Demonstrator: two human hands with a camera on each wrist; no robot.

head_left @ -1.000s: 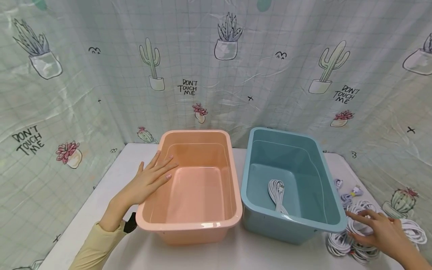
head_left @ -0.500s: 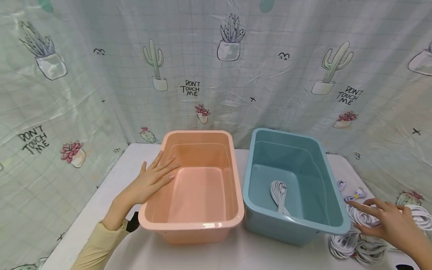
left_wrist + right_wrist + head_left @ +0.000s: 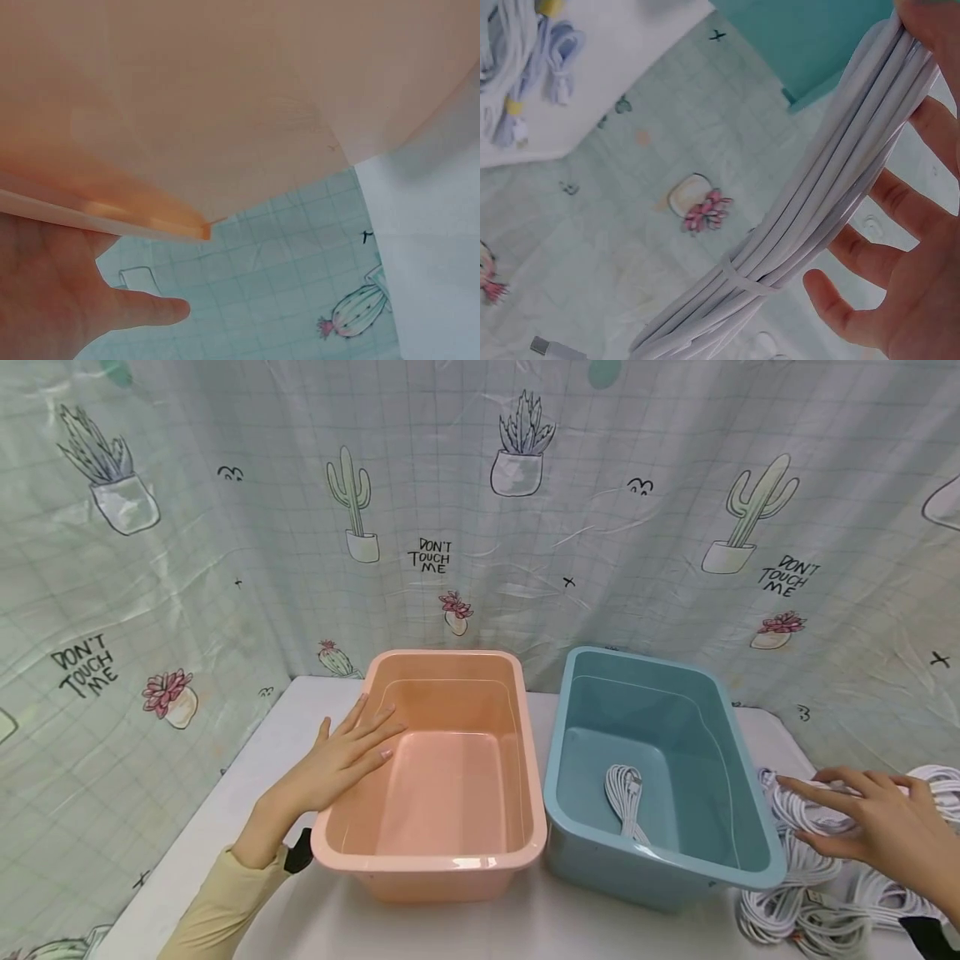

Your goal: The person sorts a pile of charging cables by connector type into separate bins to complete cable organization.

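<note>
Now coming farther up along the blue tub [image 3: 622, 870] with the right hand [image 3: 888, 822], compared with half a second ago: pinching a banded white cable bundle [image 3: 840, 157] between thumb and fingers, just outside the tub's right rim. Gripped, then, but not yet in either tub, so probably only partway through this move. Hard to tell whether fully clear of the white cable heap [image 3: 768, 910] spread nearer the front of the desk [image 3: 525, 927]. Over at the peach tub [image 3: 435, 885], no change: still resting spread across the left rim with the left hand [image 3: 337, 768], grasping nothing. Spotting one coiled bundle [image 3: 622, 793] on the blue tub's floor, and small lilac cables [image 3: 561, 64] in the right wrist view. In the way of any path inward: the blue tub's raised right wall, with the patterned curtain [image 3: 480, 568] hanging behind.
</note>
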